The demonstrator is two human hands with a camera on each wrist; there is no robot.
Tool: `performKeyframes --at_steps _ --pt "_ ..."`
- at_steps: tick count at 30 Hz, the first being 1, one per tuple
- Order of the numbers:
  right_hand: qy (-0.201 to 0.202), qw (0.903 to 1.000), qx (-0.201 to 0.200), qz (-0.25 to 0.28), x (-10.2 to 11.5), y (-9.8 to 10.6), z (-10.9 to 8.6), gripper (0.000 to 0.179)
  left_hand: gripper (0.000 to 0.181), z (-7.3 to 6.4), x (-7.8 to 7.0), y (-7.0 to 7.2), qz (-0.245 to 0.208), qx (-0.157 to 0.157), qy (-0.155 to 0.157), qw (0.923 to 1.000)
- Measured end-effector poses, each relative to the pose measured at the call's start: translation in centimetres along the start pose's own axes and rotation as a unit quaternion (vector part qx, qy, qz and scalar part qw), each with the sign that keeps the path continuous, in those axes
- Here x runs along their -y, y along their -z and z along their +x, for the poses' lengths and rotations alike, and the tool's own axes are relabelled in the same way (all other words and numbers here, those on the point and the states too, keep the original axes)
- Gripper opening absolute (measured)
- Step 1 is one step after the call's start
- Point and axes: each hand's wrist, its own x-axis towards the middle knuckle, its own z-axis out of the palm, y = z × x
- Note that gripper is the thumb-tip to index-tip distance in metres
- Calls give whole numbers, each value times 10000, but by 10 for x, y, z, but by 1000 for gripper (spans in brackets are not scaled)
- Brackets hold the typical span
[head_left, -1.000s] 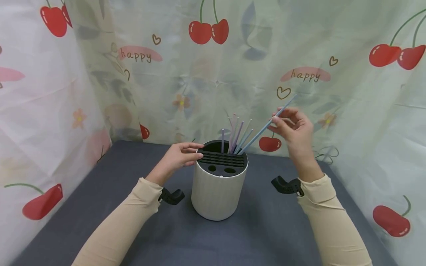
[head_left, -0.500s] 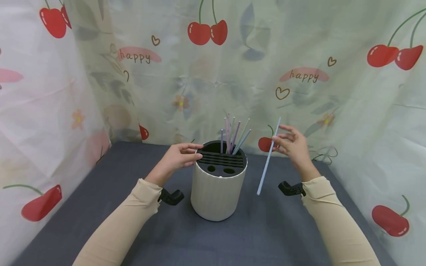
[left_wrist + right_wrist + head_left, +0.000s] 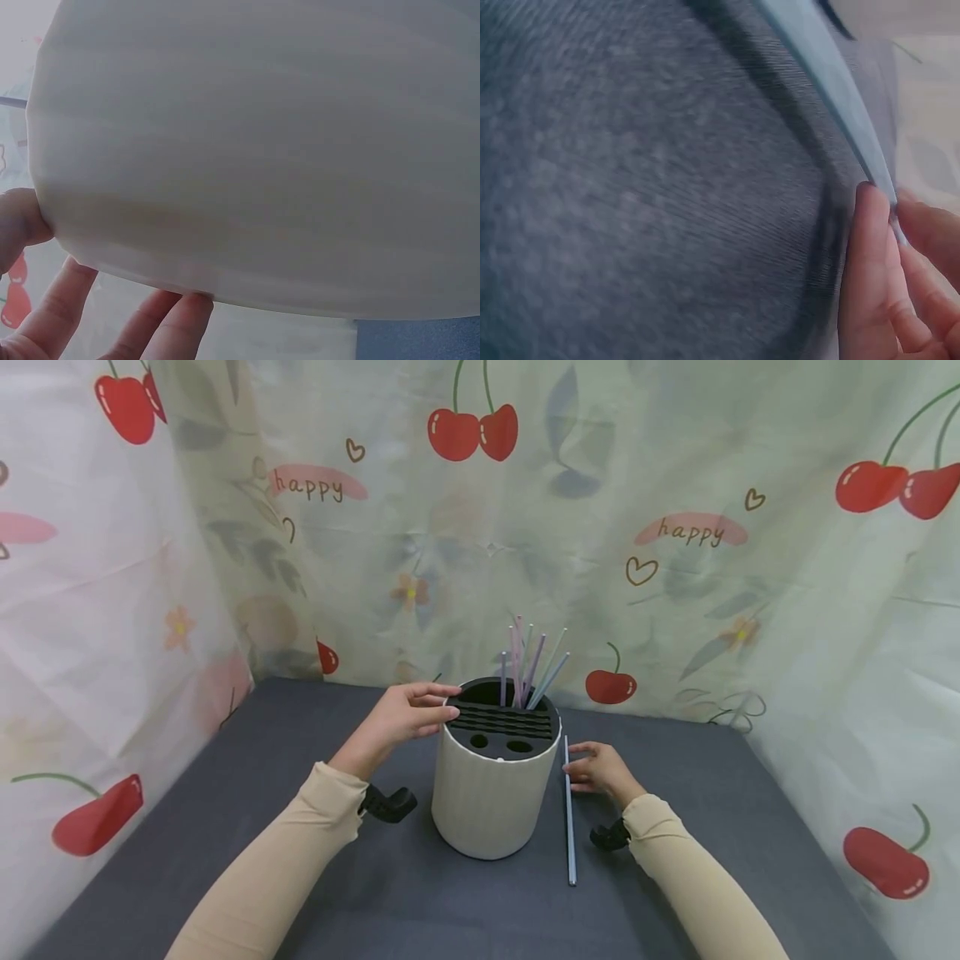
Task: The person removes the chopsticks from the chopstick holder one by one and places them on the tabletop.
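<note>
A white ribbed cylindrical utensil holder [image 3: 487, 806] stands upright on the dark cloth, its black top carrying slots, two round holes and a back compartment. My left hand [image 3: 408, 714] rests on its left side, thumb and fingers nearly straight, tips at the rim. In the left wrist view, the fingers [image 3: 184, 322] touch the holder's wall. Just right of the holder, my right hand [image 3: 596, 768] pinches a light-blue chopstick [image 3: 569, 818] near its upper end. Its long lower part points toward me. In the right wrist view, thumb and fingertips meet on the chopstick [image 3: 847, 112].
Several pink, purple, green and blue chopsticks [image 3: 536, 664] lean in the holder's back compartment. A dark grey cloth [image 3: 420, 910] covers the table. A cherry-printed curtain [image 3: 480, 568] hangs behind and at both sides. Each wrist wears a black camera mount [image 3: 390, 804].
My right hand has pulled the blue chopstick away from the holder's back compartment, swung its lower end toward me, and lowered it beside the holder. The left hand has stayed at the rim.
</note>
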Motion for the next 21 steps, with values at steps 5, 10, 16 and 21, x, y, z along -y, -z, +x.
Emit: performKeyframes --at_steps 5,10,16,21 --pt "-101 9999 -12 -50 -8 -7 2 48 46 0 -1 -1 -9 24 -7 10000" --pt "-70 9998 -125 -163 -9 -12 2 45 46 -1 -3 -1 -52 19 -4 10000" --pt "-84 9990 -241 -355 -8 -16 2 44 46 -1 -2 0 -42 27 8 10000" --pt "-118 9985 -262 -465 -8 -18 2 43 45 0 -1 0 -14 8 62 10000"
